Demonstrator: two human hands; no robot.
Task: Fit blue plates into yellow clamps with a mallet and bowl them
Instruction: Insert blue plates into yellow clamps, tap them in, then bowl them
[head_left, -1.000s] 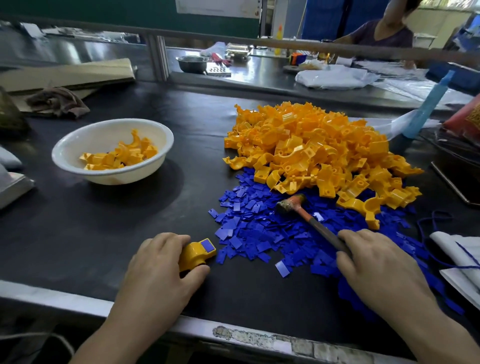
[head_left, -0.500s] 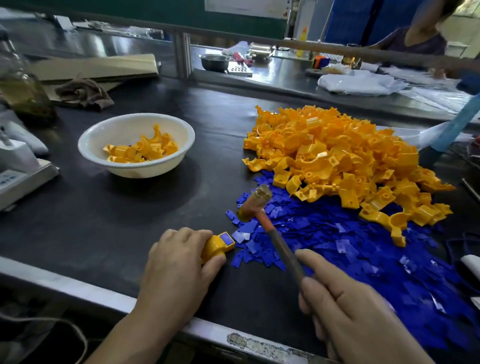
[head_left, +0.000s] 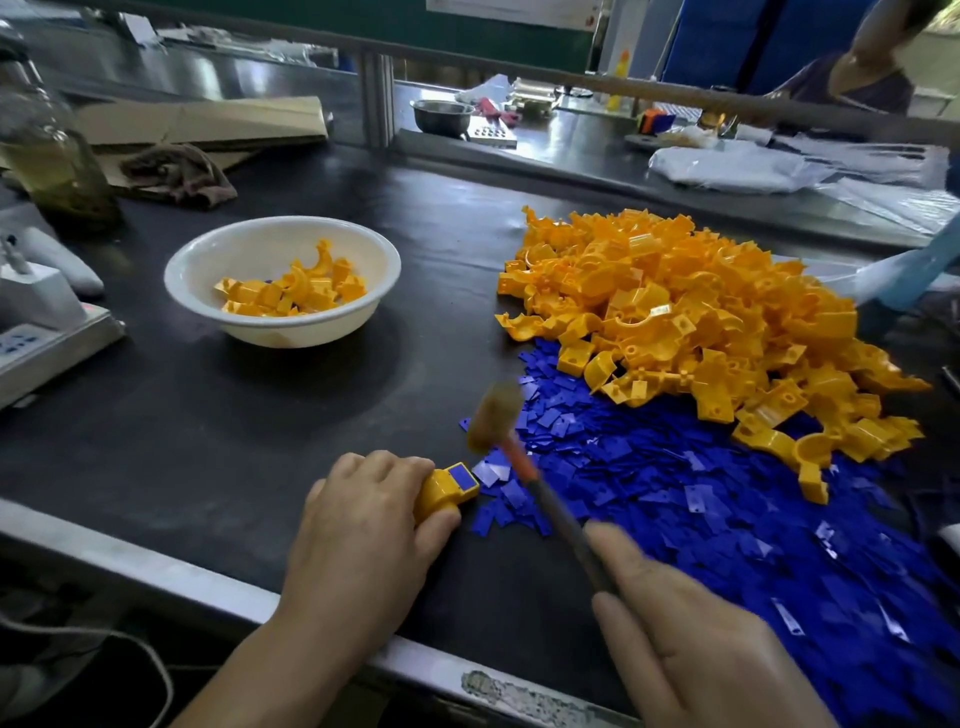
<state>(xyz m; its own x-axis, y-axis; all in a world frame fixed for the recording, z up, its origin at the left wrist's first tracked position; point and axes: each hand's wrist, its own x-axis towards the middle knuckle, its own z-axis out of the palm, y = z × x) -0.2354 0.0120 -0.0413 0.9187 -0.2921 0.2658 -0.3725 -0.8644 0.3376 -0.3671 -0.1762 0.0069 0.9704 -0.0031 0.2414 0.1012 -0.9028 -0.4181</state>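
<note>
Desk (head_left: 234, 441): black mat top, with a worn metal strip along the near edge whose paint is chipped toward the near right. At the middle of the near edge the left hand (head_left: 363, 525) has its fingers (head_left: 384, 465) curled over a yellow clamp (head_left: 439, 496), pinning it to the mat; a blue plate (head_left: 463, 477) sits on the clamp's exposed end. At the near right corner the right hand (head_left: 691, 623) is motion-blurred, its fingers wrapped round the handle of the mallet (head_left: 493, 415). The mallet head is blurred, just beyond the clamp and apart from it. The loose blue plates (head_left: 701, 499) spread over the right half of the desk down to the near edge. The heap of yellow clamps (head_left: 691, 322) lies behind them toward the far right, its foot overlapping the blue. The white bowl (head_left: 208, 249) stands toward the far left, well apart from both heaps, with some clamps inside. Far left corner: rag (head_left: 176, 174), flat cardboard (head_left: 208, 122), glass bottle (head_left: 52, 166). Beyond a rail is a steel bench (head_left: 571, 150) with a metal bowl (head_left: 441, 114), and another person (head_left: 857, 78) at its far side. Green wall behind.
</note>
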